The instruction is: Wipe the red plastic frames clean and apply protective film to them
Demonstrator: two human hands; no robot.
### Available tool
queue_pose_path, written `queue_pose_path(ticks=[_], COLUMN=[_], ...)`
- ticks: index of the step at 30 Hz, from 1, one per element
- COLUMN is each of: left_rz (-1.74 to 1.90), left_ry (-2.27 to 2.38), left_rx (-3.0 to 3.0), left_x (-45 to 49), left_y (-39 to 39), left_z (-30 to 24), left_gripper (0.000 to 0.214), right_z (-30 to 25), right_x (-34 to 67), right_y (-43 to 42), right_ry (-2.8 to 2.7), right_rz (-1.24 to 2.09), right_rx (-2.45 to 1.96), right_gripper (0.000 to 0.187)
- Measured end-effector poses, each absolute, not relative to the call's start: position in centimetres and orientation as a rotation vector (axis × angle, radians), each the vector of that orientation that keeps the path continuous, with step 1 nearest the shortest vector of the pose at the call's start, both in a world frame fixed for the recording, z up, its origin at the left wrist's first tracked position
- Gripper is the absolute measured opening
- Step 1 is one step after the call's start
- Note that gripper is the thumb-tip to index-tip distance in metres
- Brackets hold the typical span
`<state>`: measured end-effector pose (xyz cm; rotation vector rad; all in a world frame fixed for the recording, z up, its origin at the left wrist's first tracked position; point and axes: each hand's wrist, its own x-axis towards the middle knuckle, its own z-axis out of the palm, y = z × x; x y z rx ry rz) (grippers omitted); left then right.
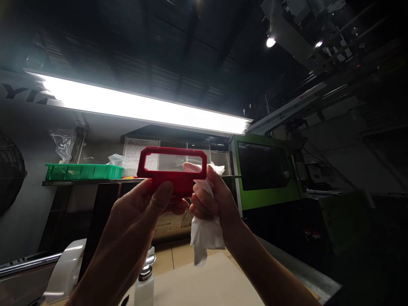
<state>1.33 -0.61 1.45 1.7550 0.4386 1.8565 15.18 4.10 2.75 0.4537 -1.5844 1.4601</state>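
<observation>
Raised in front of me is a red plastic frame with a long rectangular opening. My left hand grips its lower left part, thumb on the near face. At the right end, my right hand has a crumpled white cloth bunched in its curled fingers, part of it hanging down. The right thumb lies by the frame's right edge, and one right fingertip shows through the opening. Below the hands stands a white bottle with a metal top, partly behind my left forearm.
A lit tube lamp hangs above the shelf. On the shelf sits a green tray near clear plastic bags. Cardboard covers the bench. A green machine stands right, a roll of tape lower left, a fan far left.
</observation>
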Motion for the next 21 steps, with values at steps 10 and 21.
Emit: queue_pose_path(ticks=[10, 21], left_rz=[1.856, 1.857], left_ry=[0.484, 0.470], left_rx=[1.790, 1.784], left_x=[1.64, 1.60], left_y=[-0.67, -0.46], left_z=[1.12, 0.93], left_gripper=[0.028, 0.029], right_z=[3.18, 2.79], right_x=[15.55, 15.29], right_y=[3.82, 4.15], right_ry=[-1.640, -1.496], right_rz=[1.481, 1.448], right_rx=[0.416, 0.274], right_gripper=[0.066, 0.058])
